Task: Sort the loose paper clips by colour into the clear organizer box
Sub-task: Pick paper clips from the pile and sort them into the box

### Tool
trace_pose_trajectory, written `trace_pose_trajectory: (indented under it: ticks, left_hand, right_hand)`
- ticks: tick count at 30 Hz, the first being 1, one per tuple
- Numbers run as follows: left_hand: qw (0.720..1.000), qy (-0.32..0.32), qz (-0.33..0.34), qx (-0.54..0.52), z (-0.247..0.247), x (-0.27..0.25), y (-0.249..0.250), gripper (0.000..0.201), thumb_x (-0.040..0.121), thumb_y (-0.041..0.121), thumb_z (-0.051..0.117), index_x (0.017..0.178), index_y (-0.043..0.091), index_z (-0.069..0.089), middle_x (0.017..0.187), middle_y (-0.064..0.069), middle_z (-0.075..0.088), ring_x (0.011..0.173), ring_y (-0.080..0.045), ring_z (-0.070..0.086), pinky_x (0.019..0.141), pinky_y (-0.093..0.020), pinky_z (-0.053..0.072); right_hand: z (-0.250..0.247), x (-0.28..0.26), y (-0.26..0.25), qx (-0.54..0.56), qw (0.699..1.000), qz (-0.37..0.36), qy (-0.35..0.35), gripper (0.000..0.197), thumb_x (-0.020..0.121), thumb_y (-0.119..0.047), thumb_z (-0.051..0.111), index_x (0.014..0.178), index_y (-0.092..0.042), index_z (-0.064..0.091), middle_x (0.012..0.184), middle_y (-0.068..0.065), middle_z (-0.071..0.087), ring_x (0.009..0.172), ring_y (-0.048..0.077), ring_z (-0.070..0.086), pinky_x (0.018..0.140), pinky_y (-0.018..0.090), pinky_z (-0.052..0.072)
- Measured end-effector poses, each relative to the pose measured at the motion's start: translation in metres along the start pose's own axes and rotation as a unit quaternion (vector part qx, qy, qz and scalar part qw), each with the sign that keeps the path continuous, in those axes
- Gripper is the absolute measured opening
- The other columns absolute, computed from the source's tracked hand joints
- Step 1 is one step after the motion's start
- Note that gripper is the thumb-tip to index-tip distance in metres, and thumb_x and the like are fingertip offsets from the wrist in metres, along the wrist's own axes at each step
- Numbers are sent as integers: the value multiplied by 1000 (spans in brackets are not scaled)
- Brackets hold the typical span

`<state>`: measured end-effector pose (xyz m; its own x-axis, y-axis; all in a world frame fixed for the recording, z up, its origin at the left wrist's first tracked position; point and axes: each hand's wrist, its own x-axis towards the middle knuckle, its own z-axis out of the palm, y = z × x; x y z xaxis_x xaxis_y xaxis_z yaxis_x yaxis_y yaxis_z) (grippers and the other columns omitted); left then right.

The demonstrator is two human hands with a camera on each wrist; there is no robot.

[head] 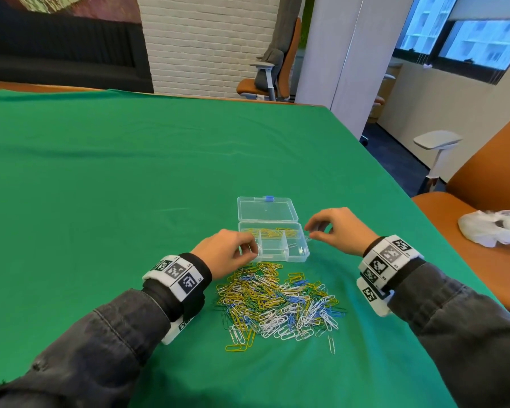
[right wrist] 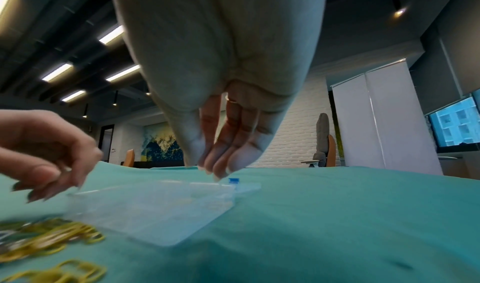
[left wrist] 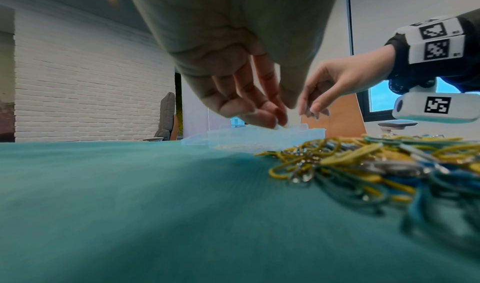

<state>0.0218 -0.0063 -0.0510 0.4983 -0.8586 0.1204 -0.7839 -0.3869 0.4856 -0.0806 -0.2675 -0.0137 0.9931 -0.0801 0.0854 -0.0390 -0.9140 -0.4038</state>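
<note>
In the head view, the left hand (head: 226,252) sits left of centre, fingers curled and bunched at the near left corner of the clear box (head: 299,245). A white paper clip (head: 253,249) seems to sit between its fingertips, though it is too small to be sure; the left wrist view shows the fingertips (left wrist: 275,119) down at the box rim with something pale under them.

The box lies in the middle of the frame on the green cloth (head: 100,172), its lid (head: 267,209) folded open flat on the far side, with a blue latch (head: 269,198) at the lid's far edge. The long far compartment holds yellow clips (head: 273,231). One of the small near compartments has a single pale clip (head: 292,245).

Just below the box, in the lower middle of the frame, lies the loose pile of clips (head: 280,301): yellow, white, blue and green mixed together, a few strays at its near edge.

The right hand (head: 337,231) is right of centre, just beside the box's right end, fingers bent down with thumb and fingertips close together. Whether it grips a clip cannot be told; in the right wrist view its fingers (right wrist: 223,158) hang together above the box.

At the far right edge, a crumpled white bag (head: 492,228) rests on an orange chair (head: 468,219).
</note>
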Motion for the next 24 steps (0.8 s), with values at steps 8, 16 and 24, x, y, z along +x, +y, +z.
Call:
trace_pose_trajectory:
  ticks: [8,16,24]
  left_hand:
    - [999,-31,18,-9,0,0,2,7,91,28,64,96,25,65,86,10,65,78,-8,61,77,-34,55]
    - [999,-42,7,8,1,0,1,9,91,34,63,94,27,65,82,12,62,78,-10,61,74,-30,53]
    - [998,-45,11,30,1,0,1,11,94,36,58,95,27,64,87,13,64,79,-8,60,73,-27,52]
  right_hand:
    - [24,-34,-15,-13,993,-12,-115,8,86,-26,69,92,-21,70,73,-6,64,66,8,59,70,26,52]
    - [42,-31,-31,-116,984,13,-131,16,91,-37,61,102,-25,60,63,-13,45,60,5,47,55,24,35]
    - [47,-30,-35,-117,977,32,-176,13,91,-35,61,94,-25,54,69,-11,47,66,9,48,56,25,36]
